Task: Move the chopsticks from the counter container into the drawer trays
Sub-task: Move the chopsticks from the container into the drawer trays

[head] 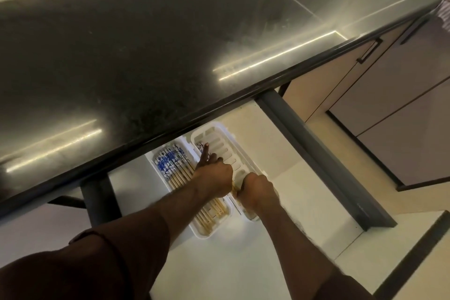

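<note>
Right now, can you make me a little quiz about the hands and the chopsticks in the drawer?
1. True or false: the left tray already holds a row of chopsticks with blue and white ends.
2. Which tray are both hands working over? A) the left tray B) the right tray C) neither
3. Fill in: the trays sit in an open drawer below the dark ____.

Key:
1. True.
2. B: the left hand points a finger along it, and the right hand grips chopstick ends at its near part.
3. Counter.
</note>
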The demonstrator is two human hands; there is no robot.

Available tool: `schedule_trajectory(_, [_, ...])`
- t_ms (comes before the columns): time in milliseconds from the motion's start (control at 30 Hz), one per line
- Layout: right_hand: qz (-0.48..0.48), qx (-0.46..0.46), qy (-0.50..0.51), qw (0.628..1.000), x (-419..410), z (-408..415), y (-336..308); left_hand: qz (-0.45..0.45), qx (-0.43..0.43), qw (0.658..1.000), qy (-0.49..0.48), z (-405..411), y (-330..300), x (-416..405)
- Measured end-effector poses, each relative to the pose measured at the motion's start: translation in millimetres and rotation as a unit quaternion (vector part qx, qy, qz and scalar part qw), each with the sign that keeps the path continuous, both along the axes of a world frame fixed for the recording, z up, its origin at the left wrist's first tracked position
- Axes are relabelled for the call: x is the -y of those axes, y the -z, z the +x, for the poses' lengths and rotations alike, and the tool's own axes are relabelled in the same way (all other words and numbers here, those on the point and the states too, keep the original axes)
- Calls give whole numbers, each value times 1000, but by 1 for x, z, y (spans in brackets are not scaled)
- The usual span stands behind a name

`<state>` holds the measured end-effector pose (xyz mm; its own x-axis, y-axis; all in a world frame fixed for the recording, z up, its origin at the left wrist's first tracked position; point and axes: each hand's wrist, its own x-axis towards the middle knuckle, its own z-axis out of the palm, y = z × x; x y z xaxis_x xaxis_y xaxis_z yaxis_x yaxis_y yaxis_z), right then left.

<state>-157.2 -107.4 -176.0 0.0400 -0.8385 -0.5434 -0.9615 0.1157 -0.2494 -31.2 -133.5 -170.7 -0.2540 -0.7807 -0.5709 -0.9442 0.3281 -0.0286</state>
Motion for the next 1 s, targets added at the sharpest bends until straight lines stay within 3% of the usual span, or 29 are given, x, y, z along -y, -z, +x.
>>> schedule_trajectory(300, [-25, 14, -24, 999, -13, -3, -2, -16, 4, 999, 52, 3, -10, 5])
schedule_trajectory(400, [-37, 27, -13, 999, -14, -4, -15, -33, -46, 998, 35, 7, -10, 2])
schedule_trajectory(567, [-81, 73, 33, 993, -19, -7, -53, -62, -200, 977, -40, 11, -32, -8])
schedule_trajectory(733, [-122, 112, 60, 984, -32, 1, -114, -88, -314, 939, -113, 28, -80, -38])
schedule_trajectory(833, [-156, 148, 46, 975, -51, 11, -162, -158, -348, 914, -141, 47, -112, -67])
schedule_trajectory(1000, [-264, 218, 8, 939, -109, 45, -246, -296, -451, 818, -200, 78, -189, -130])
